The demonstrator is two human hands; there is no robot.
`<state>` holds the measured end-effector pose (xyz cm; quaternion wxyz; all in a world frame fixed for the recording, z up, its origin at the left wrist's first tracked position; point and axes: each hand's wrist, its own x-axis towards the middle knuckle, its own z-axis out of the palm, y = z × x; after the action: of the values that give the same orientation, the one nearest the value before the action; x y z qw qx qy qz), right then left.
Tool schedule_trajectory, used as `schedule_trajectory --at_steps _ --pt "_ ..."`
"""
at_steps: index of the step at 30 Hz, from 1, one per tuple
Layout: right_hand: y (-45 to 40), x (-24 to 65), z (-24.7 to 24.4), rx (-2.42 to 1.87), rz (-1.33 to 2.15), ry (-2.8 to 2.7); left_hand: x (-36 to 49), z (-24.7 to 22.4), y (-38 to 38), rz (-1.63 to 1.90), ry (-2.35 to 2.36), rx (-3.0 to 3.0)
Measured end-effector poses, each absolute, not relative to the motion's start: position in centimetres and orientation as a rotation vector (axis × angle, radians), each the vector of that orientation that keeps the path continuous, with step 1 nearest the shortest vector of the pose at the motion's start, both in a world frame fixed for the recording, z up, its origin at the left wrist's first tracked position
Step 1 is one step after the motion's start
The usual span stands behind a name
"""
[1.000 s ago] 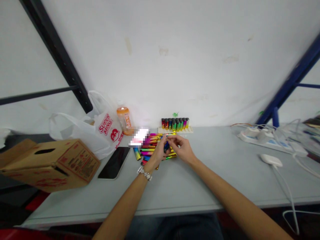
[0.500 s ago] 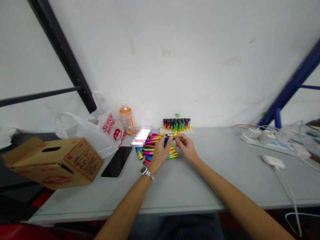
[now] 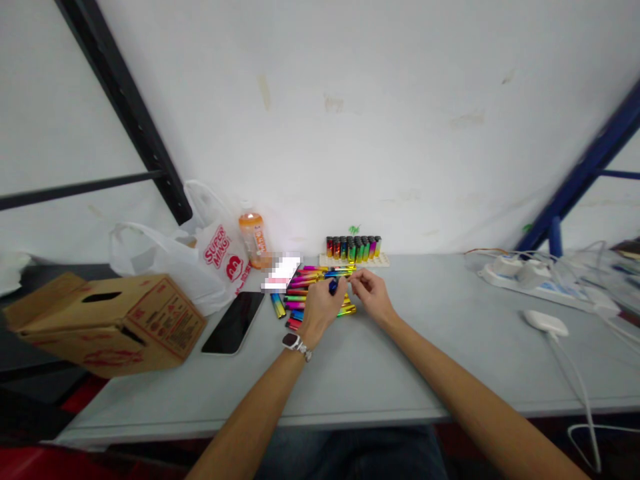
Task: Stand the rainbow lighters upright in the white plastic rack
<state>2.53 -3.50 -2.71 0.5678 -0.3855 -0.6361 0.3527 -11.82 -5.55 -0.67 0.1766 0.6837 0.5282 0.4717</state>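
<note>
My left hand (image 3: 323, 305), with a watch on its wrist, is closed around a small dark blue object (image 3: 333, 287), perhaps a lighter. Close on its right is my right hand (image 3: 369, 291), its thumb and fingers pinched together near the blue object; what they hold is too small to make out. Several shiny, multicoloured lighters (image 3: 296, 299) lie loosely under and left of my left hand. Behind both hands, rows of upright lighters (image 3: 353, 249) with black tops stand in a pale rack (image 3: 384, 261) against the wall.
On the left are a cardboard box (image 3: 165, 321), a black phone (image 3: 234, 323), a white plastic bag (image 3: 215, 257) and an orange bottle (image 3: 254, 240). A power strip (image 3: 545, 288) and a white charger with a cable (image 3: 546, 323) lie on the right of the grey table (image 3: 380, 387).
My left hand has turned and shifted slightly right and down, closer to my right hand. The loose lighters behind it show more. My right hand has hardly moved.
</note>
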Motion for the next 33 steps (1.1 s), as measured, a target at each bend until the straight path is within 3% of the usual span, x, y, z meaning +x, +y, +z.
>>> schedule_trajectory --at_steps 11,25,33 --pt "-3.3 3.0 -2.7 -0.921 0.874 -1.485 -11.7 -0.8 -5.2 1.31 0.973 1.523" --pt "-3.1 2.9 -3.4 -0.925 0.917 -1.539 -11.4 0.5 -6.1 1.322 1.291 1.532" --pt "-4.5 1.9 -1.9 -0.876 0.834 -1.635 -11.2 -1.4 -4.9 1.383 1.088 1.219"
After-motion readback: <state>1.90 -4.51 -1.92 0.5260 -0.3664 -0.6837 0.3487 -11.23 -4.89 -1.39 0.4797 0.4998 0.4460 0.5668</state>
